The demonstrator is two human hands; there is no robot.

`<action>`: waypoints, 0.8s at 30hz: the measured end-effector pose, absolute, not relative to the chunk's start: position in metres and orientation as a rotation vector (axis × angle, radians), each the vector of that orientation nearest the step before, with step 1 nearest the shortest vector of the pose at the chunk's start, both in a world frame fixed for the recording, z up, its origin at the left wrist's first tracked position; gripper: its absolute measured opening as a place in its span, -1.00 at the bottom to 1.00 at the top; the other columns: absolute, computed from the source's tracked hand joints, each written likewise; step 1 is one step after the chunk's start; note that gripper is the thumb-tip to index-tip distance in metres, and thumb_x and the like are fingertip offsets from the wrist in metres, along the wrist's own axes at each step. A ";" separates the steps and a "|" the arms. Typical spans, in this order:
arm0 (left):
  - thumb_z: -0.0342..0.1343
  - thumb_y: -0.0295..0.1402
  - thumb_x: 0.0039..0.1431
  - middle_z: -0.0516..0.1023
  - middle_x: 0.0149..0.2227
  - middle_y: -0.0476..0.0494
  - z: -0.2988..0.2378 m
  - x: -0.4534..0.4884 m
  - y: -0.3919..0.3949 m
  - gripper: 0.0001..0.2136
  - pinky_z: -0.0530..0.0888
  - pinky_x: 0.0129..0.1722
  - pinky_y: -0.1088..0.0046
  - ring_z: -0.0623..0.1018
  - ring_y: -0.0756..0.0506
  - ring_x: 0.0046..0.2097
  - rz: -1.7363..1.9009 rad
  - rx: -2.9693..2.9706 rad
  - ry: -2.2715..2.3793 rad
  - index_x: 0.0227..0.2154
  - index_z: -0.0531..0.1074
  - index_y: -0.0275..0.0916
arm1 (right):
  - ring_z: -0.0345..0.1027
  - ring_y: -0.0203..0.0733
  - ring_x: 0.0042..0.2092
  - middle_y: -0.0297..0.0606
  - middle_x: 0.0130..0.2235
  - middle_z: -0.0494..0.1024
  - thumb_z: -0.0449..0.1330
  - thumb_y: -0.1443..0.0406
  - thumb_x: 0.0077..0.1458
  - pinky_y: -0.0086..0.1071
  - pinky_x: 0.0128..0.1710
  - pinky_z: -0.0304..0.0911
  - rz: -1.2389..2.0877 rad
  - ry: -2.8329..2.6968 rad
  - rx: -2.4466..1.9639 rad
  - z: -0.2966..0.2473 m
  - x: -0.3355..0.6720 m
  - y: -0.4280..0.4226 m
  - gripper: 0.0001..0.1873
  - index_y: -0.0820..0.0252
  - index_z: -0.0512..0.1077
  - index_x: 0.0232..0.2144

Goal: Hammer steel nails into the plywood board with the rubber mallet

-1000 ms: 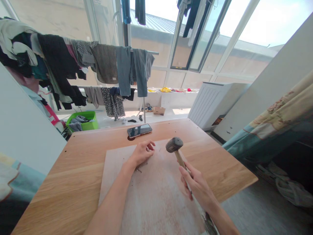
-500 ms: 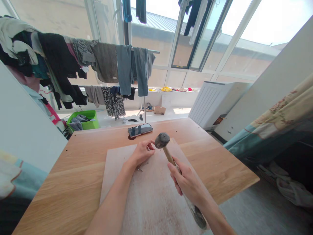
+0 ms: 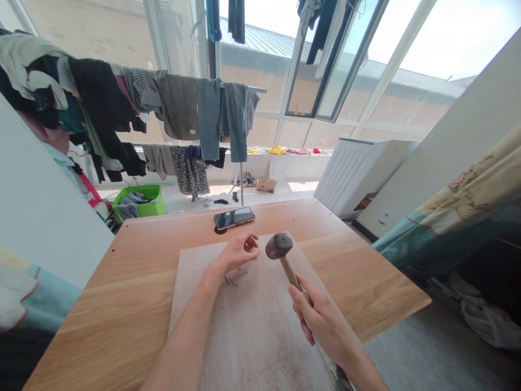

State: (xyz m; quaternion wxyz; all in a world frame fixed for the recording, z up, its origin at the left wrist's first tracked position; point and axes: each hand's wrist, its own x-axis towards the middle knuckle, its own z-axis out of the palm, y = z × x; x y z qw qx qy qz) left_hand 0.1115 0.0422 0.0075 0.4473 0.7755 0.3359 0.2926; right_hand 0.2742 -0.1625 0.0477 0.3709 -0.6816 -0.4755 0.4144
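Observation:
My right hand [image 3: 315, 315] is wrapped round the wooden handle of a mallet [image 3: 279, 246] with a dark, rounded head. The mallet head hangs over the far right part of a pale, worn board [image 3: 260, 326]. Near the board's far edge, left of the mallet head, my left hand [image 3: 240, 251] has its fingers curled with thumb and fingertips close together. Whatever they pinch is too small to make out. Several thin nail-like pieces [image 3: 233, 280] lie on the board beside my left wrist. Small dark dots mark the board's surface.
The board lies on a wooden table [image 3: 350, 260]. A phone [image 3: 234, 218] rests beyond the board. Past the table stand a clothes rack with hanging laundry [image 3: 209, 119], a green basket [image 3: 157, 201] and a white cabinet [image 3: 345, 174]. A curtain [image 3: 459, 201] hangs at the right.
My right hand and the mallet have moved slightly right and nearer to me, so the mallet head is farther from my left fingers. My left hand has stayed almost in place.

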 end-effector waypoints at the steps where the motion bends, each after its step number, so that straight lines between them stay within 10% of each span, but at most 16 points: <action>1: 0.22 -0.33 -0.02 0.57 -0.26 -0.11 0.012 0.108 0.043 -0.69 0.48 -0.23 0.43 0.52 -0.06 -0.28 0.697 1.939 0.866 -0.17 0.46 -0.26 | 0.12 -0.41 -0.69 -0.56 -0.57 0.21 -0.02 -0.04 0.28 -0.55 -0.74 0.07 1.075 -1.206 -1.780 0.046 0.276 -0.168 -0.43 0.21 0.32 0.12; 15: 0.15 -0.52 -0.15 0.51 -0.36 -0.14 0.052 0.078 0.008 -0.94 0.28 -0.47 0.45 0.48 -0.08 -0.40 0.087 2.475 1.180 -0.59 0.42 -0.24 | 0.13 -0.40 -0.70 -0.53 -0.57 0.26 -0.02 -0.05 0.27 -0.55 -0.76 0.08 1.179 -1.144 -1.837 0.023 0.287 -0.189 -0.36 0.23 0.27 0.20; 24: 0.10 -0.32 0.12 0.60 -0.37 -0.04 0.026 0.082 0.029 -0.79 0.44 -0.27 0.46 0.55 -0.06 -0.32 0.843 2.054 0.955 -0.19 0.51 -0.20 | 0.11 -0.41 -0.71 -0.53 -0.58 0.26 -0.01 -0.04 0.28 -0.57 -0.76 0.08 1.180 -1.137 -1.818 0.019 0.287 -0.190 -0.36 0.28 0.27 0.20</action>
